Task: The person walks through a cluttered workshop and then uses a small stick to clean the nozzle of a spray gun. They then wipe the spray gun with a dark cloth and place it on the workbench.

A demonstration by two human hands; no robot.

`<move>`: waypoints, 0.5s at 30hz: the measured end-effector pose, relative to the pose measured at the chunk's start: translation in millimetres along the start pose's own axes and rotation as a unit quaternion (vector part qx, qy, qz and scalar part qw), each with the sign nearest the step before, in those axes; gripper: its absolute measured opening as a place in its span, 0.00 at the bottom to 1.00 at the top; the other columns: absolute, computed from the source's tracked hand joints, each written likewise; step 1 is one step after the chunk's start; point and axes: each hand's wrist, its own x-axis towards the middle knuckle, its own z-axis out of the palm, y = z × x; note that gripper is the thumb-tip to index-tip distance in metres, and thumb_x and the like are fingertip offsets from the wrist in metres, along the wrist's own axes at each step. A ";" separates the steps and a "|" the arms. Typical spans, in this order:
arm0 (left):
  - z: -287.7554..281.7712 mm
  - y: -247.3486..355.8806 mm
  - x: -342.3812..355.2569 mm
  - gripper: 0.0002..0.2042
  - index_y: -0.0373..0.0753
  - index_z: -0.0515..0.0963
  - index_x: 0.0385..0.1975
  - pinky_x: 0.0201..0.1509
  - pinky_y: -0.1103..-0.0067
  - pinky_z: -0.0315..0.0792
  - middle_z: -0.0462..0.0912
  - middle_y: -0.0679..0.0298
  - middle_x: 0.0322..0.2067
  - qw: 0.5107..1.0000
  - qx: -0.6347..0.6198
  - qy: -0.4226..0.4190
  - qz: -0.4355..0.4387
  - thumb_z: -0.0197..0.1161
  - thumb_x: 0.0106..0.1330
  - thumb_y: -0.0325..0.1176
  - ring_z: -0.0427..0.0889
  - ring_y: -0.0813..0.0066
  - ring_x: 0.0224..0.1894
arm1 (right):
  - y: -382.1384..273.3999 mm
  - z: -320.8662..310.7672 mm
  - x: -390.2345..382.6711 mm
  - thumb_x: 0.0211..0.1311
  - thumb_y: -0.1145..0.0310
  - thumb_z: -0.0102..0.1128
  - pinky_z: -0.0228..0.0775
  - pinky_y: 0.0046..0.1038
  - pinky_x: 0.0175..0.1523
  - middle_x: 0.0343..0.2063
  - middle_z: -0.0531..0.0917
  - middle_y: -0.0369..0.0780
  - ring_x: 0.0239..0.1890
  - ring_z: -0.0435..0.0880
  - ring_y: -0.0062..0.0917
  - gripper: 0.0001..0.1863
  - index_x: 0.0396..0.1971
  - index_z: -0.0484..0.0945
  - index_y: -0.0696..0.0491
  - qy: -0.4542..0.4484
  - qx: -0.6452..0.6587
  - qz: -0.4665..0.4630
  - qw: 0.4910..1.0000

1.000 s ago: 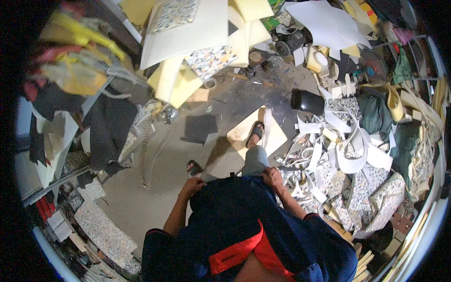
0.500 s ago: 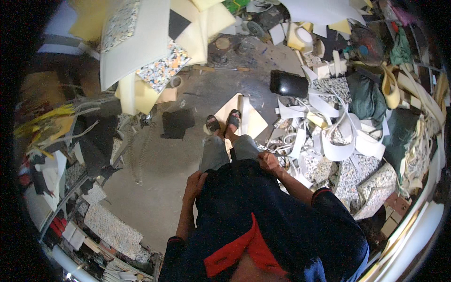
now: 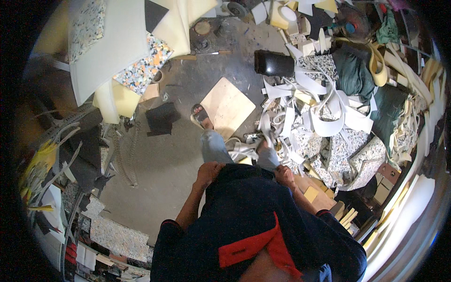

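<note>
Two bare hands, your left hand (image 3: 210, 174) and right hand (image 3: 284, 176), both clamped on one navy, red-lined cloth shirt (image 3: 244, 207); ahead, one pale, square, flat board (image 3: 229, 107).

Gry flr (image 3: 159, 188) | tan sq. board (image 3: 229, 105) | blk sheet (image 3: 161, 117), L | wht strips (image 3: 325, 128) piled, R

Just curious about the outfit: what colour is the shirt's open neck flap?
The flap is red, the shirt dark navy; the head view shows both.
</note>
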 end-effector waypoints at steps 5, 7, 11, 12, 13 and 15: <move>-10.2 9.0 4.7 0.27 0.36 0.80 0.33 0.45 0.62 0.70 0.81 0.48 0.34 0.999 0.007 0.030 0.037 0.45 0.67 0.56 0.80 0.49 0.39 | 1.5 -32.1 -1.3 0.55 0.55 0.59 0.74 0.41 0.39 0.30 0.81 0.52 0.34 0.81 0.45 0.16 0.28 0.79 0.55 0.017 0.026 -0.021 0.999; -13.0 13.3 6.8 0.25 0.37 0.80 0.34 0.46 0.62 0.70 0.81 0.49 0.34 0.997 0.014 0.046 0.056 0.44 0.68 0.53 0.80 0.50 0.39 | -0.9 -41.7 3.9 0.55 0.56 0.59 0.73 0.42 0.39 0.28 0.81 0.52 0.33 0.81 0.46 0.16 0.26 0.78 0.56 0.042 0.017 -0.008 0.999; -15.8 23.9 10.8 0.20 0.40 0.79 0.35 0.47 0.62 0.70 0.80 0.51 0.34 0.996 -0.027 0.068 0.043 0.42 0.70 0.48 0.79 0.52 0.40 | 0.1 -48.3 31.9 0.52 0.56 0.62 0.73 0.41 0.39 0.30 0.82 0.52 0.34 0.80 0.47 0.17 0.34 0.80 0.54 0.040 0.013 -0.086 0.995; -17.6 27.1 11.8 0.20 0.40 0.79 0.36 0.47 0.61 0.70 0.80 0.51 0.34 0.994 -0.057 0.084 0.030 0.42 0.71 0.48 0.79 0.52 0.40 | 2.8 -49.9 39.4 0.51 0.56 0.62 0.74 0.39 0.39 0.31 0.82 0.51 0.35 0.81 0.46 0.19 0.38 0.80 0.54 0.021 0.029 -0.070 0.997; -20.1 30.9 13.2 0.22 0.39 0.79 0.37 0.47 0.61 0.70 0.80 0.50 0.35 0.995 -0.039 0.082 0.031 0.43 0.70 0.50 0.79 0.50 0.41 | 6.0 -51.3 47.7 0.51 0.57 0.62 0.74 0.38 0.39 0.31 0.82 0.51 0.35 0.82 0.44 0.18 0.37 0.80 0.55 0.002 0.073 -0.087 0.993; -24.9 38.8 17.0 0.26 0.36 0.79 0.40 0.49 0.60 0.70 0.81 0.48 0.38 0.993 -0.028 0.105 0.042 0.44 0.68 0.56 0.79 0.48 0.43 | 12.6 -51.9 62.6 0.51 0.59 0.62 0.74 0.36 0.40 0.31 0.83 0.49 0.35 0.82 0.41 0.18 0.37 0.80 0.57 -0.019 0.119 -0.073 0.990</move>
